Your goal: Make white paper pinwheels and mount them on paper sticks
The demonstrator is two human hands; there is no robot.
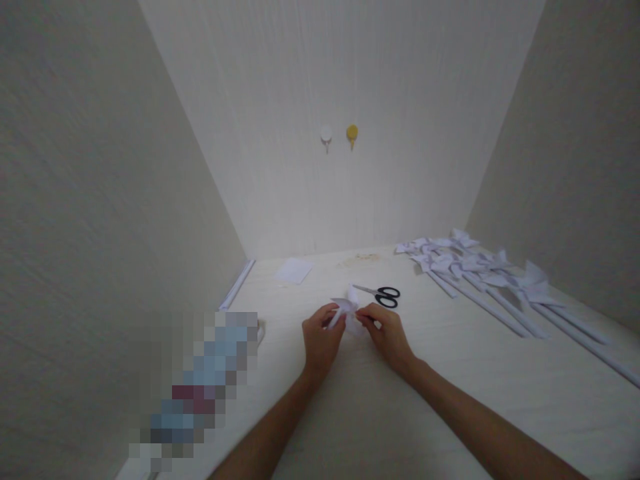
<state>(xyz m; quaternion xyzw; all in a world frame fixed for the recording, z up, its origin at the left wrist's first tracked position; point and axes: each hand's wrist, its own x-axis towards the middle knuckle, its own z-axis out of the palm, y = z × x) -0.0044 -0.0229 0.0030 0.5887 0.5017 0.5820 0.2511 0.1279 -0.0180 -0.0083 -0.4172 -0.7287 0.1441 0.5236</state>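
Note:
My left hand (321, 340) and my right hand (386, 335) meet over the middle of the pale table (450, 393). Both pinch a small folded white paper piece (349, 308) between their fingertips, held just above the tabletop. The paper's folds stick up between the two hands; its lower part is hidden by my fingers. Black-handled scissors (381, 295) lie just beyond my right hand, blades pointing left.
Several white paper pinwheels on rolled paper sticks (490, 280) lie in a row at the right. A white paper sheet (294, 271) rests at the back left. A blurred object (200, 387) sits at the left edge. Two wall hooks, one white (326, 136) and one yellow (352, 134), hang ahead.

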